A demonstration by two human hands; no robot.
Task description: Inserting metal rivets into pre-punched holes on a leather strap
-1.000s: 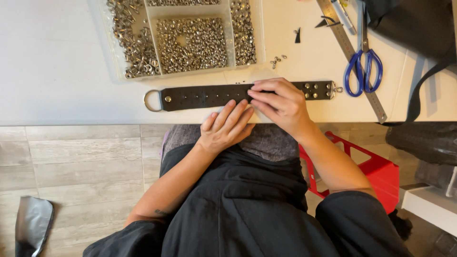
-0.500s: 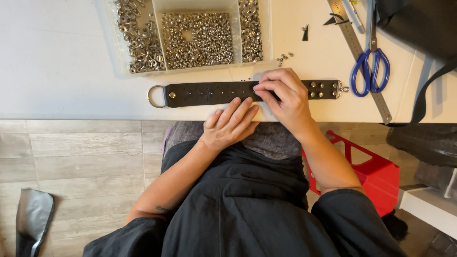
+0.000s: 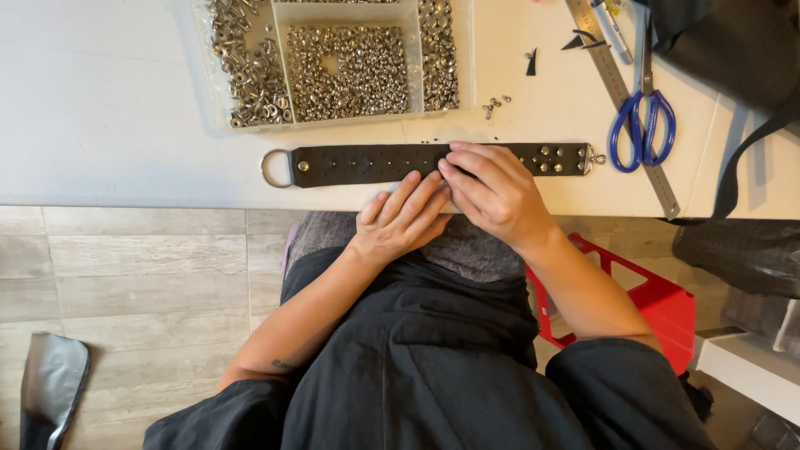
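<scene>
A black leather strap (image 3: 367, 163) with a metal ring at its left end and several silver studs near its right end lies flat along the white table's front edge (image 3: 125, 179). My right hand (image 3: 492, 187) rests curled over the strap's middle, fingertips pinched down on it. My left hand (image 3: 400, 221) lies flat beside it at the table edge, its fingertips touching the strap's lower edge. Whether a stud sits under my right fingers is hidden.
A clear compartment box (image 3: 333, 58) full of silver studs and rivets stands behind the strap. A few loose studs (image 3: 493, 105) lie near it. Blue-handled scissors (image 3: 642, 125) and a metal ruler (image 3: 629, 108) lie right, by black fabric (image 3: 725, 50). A red crate (image 3: 658, 300) sits below.
Both hands stay on the strap; my right fingers have curled a little tighter over its middle. The view has shifted slightly, otherwise little differs.
</scene>
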